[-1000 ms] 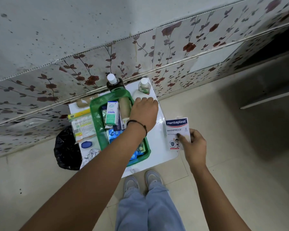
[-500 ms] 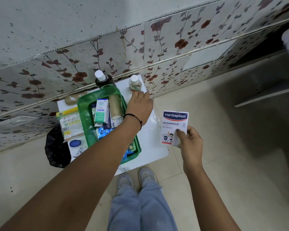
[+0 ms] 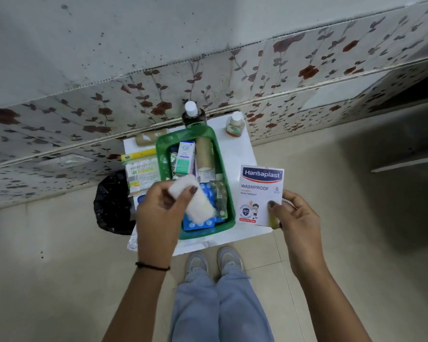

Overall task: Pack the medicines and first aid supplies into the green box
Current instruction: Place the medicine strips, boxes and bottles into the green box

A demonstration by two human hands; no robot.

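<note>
The left hand (image 3: 158, 215) grips a white roll of gauze (image 3: 195, 202) between thumb and fingers, holding it over the near half of the green box (image 3: 226, 193). The roll's long axis runs from about 11 o'clock to 5 o'clock, its lower end pointing down toward the blue blister packs (image 3: 198, 224) in the box. The right hand (image 3: 294, 218) clasps a Hansaplast plaster packet (image 3: 260, 193) by its lower right corner, thumb on the front; the packet stands upright with its print facing the camera, long axis 12 to 6 o'clock, just at 3 o'clock of the box. The box lies on the white bench (image 3: 235, 154) with its long axis toward the wall, already carrying a teal carton (image 3: 184, 160) and a brown roll (image 3: 204, 153), both lying lengthwise. At 12 o'clock of the box stands a dark bottle (image 3: 193, 117), and at 1 o'clock a small pale bottle (image 3: 235, 125).
</note>
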